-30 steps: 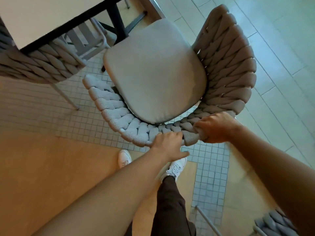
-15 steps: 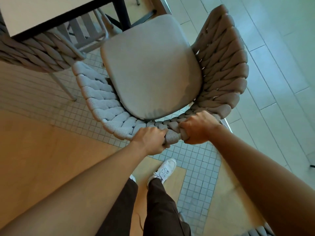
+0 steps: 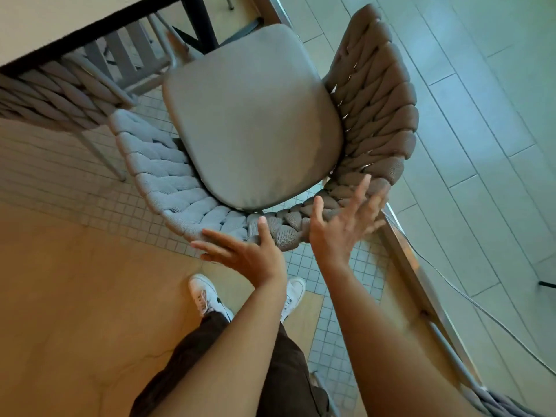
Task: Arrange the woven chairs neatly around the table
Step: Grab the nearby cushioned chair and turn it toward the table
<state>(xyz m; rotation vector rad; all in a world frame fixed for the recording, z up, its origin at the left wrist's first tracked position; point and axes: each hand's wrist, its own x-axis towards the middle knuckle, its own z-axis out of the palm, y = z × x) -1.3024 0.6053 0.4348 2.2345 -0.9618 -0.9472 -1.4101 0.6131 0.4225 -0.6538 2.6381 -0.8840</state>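
A woven chair (image 3: 168,176) with a thick grey braided back and a smooth grey seat cushion (image 3: 255,115) stands below me, its front facing the table (image 3: 45,22) at the top left. My left hand (image 3: 249,254) hovers open just over the chair's back rim, fingers spread. My right hand (image 3: 346,224) is also open, fingers splayed, beside the rim's right part. Neither hand grips the chair. A second woven chair (image 3: 54,94) sits tucked under the table's edge at the left.
The table's black leg (image 3: 201,22) stands just beyond the cushion. A metal floor strip (image 3: 415,272) and a thin cable (image 3: 451,284) run along the right. Part of another woven chair (image 3: 499,401) shows at the bottom right. My white shoes (image 3: 207,296) stand behind the chair.
Both hands have let go of the chair's back rim and opened, lifting slightly off it. The chair has slid a little closer to the table.
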